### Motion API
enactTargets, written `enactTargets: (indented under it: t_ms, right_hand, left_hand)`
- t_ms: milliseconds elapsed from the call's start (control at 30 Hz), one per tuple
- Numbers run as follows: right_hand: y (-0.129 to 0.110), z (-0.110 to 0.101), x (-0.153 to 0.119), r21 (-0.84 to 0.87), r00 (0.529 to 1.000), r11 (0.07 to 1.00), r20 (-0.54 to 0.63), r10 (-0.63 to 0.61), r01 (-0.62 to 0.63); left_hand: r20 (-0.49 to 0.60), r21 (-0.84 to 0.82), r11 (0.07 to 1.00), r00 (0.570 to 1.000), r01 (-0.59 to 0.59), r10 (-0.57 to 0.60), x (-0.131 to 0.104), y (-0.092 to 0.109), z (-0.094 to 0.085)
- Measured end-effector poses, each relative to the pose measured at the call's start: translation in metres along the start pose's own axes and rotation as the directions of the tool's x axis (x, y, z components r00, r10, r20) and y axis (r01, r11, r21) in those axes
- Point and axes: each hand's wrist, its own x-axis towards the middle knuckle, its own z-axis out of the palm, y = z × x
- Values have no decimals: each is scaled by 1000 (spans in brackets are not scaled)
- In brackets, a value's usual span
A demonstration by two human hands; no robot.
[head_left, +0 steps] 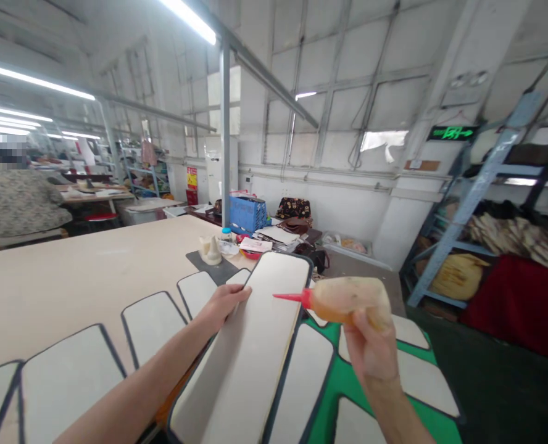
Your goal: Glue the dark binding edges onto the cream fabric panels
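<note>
My left hand (pixel 228 302) grips the left edge of a long white panel (pixel 255 333) with dark edging and rounded corners, which is tilted up in front of me. In my right hand (pixel 373 345) is a squeeze bottle (pixel 348 296), held sideways, with amber liquid inside and a red pointed nozzle (pixel 290 297). The nozzle tip points left over the panel's upper part; whether it touches the surface I cannot tell. Another white panel (pixel 304 376) with the same dark edging shows just right of the held one.
Several similar panels (pixel 70 376) lie along the pale table (pixel 93 259), others on a green surface (pixel 332 388) at right. Behind stand a blue crate (pixel 247 214), a cream-coloured container (pixel 210 250) on a dark mat and a metal post (pixel 225 135). A person (pixel 21 197) sits far left.
</note>
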Motion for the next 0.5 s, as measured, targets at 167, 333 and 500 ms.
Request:
enactTargets:
  t_ms: [167, 333, 500]
  right_hand:
    - [10, -9, 15, 4, 1000, 1000, -13, -11, 11]
    - [11, -19, 8, 7, 1000, 1000, -13, 14, -14]
    - [28, -36, -31, -39, 992, 996, 91, 87, -84]
  left_hand:
    - [92, 3, 1000, 996, -19, 19, -11, -1, 4]
    - [269, -15, 999, 962, -41, 44, -18, 9, -1]
    - [240, -9, 1000, 971, -14, 16, -13, 12, -6]
